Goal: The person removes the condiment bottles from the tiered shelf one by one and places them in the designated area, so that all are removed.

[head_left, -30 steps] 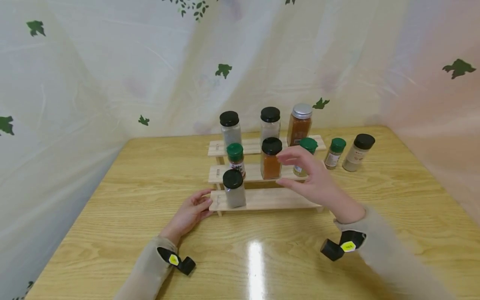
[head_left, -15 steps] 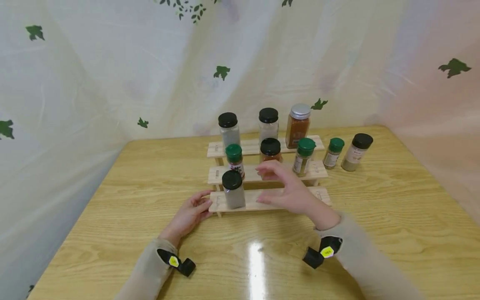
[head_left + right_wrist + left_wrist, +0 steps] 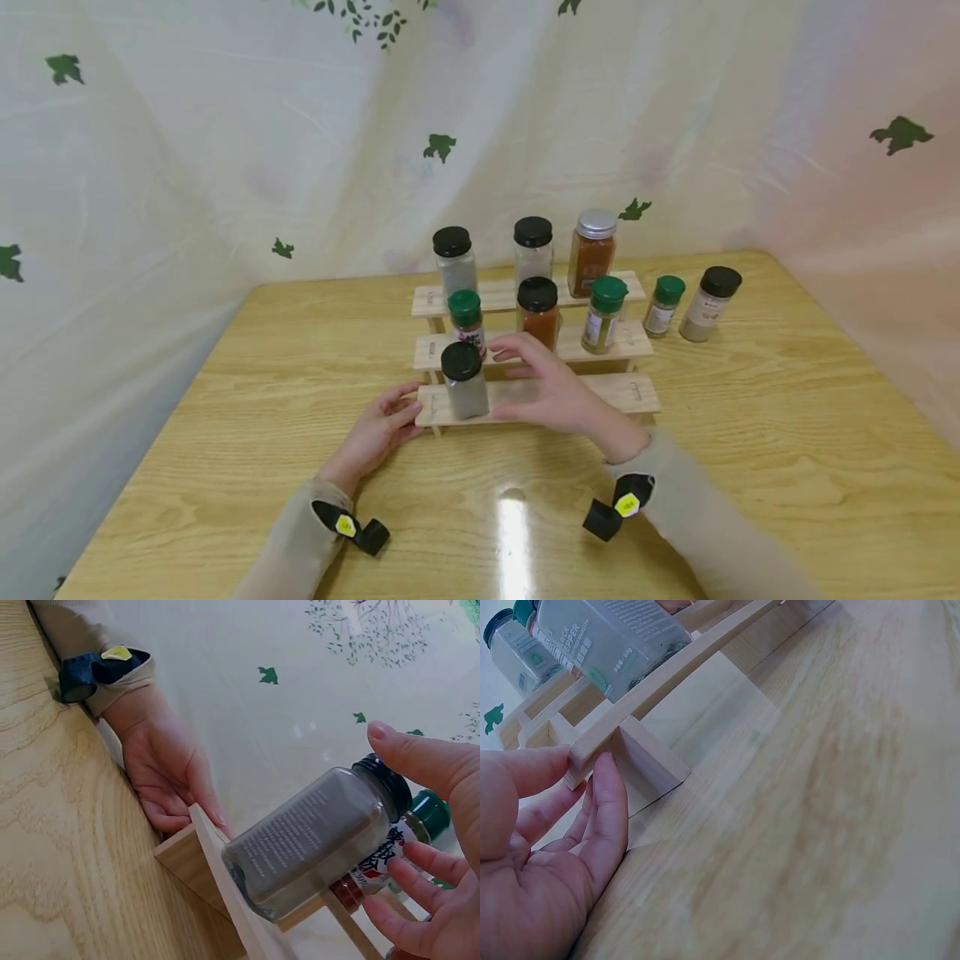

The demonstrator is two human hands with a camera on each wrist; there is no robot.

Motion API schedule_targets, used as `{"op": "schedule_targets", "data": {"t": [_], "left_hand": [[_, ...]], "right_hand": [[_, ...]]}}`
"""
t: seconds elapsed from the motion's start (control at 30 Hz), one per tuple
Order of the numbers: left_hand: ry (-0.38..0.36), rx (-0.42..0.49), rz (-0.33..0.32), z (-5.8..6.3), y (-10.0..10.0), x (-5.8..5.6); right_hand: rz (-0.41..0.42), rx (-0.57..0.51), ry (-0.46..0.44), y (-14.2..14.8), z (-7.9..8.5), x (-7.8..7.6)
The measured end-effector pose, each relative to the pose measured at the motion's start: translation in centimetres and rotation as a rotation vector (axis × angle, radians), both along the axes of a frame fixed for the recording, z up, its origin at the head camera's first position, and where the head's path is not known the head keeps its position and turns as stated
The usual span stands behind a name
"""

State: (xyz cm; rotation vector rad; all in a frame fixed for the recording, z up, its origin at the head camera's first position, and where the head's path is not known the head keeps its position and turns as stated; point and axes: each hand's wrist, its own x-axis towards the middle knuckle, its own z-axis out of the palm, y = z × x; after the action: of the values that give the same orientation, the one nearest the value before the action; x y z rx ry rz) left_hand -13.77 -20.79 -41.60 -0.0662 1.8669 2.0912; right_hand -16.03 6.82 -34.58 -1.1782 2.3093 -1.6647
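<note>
A three-tier wooden spice rack (image 3: 618, 392) stands on the table. My left hand (image 3: 380, 435) pinches the left end of its lowest shelf, thumb on top and fingers underneath in the left wrist view. On that shelf, near the same end, a square pepper jar (image 3: 467, 397) of grey powder with a black lid stands upright. My right hand (image 3: 551, 390) hovers just right of this jar, thumb and fingers spread apart and holding nothing. In the right wrist view, the fingertips (image 3: 409, 926) are close to the jar's side.
The middle shelf bears a green-lidded bottle (image 3: 467, 321), an orange spice jar (image 3: 537, 321) and another green-lidded bottle (image 3: 602, 325). Three taller jars line the top shelf. A small green-capped bottle (image 3: 662, 312) and a black-lidded jar (image 3: 707, 312) stand right of the rack.
My right hand has moved left and down, from in front of the middle shelf's right bottle to beside the pepper jar. My left hand stays at the rack's end.
</note>
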Motion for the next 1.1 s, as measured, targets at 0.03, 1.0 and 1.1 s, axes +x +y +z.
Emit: {"op": "schedule_targets", "data": {"t": [0.03, 1.0, 1.1], "left_hand": [[-0.002, -0.002, 0.002, 0.0, 0.0, 0.0], [0.000, -0.008, 0.028, -0.2, 0.1, 0.1], [0.000, -0.007, 0.023, -0.2, 0.1, 0.1]], "right_hand": [[0.000, 0.004, 0.003, -0.2, -0.1, 0.0], [-0.112, 0.123, 0.081, -2.6, -2.1, 0.7], [-0.122, 0.115, 0.076, -2.7, -2.2, 0.7]]}}
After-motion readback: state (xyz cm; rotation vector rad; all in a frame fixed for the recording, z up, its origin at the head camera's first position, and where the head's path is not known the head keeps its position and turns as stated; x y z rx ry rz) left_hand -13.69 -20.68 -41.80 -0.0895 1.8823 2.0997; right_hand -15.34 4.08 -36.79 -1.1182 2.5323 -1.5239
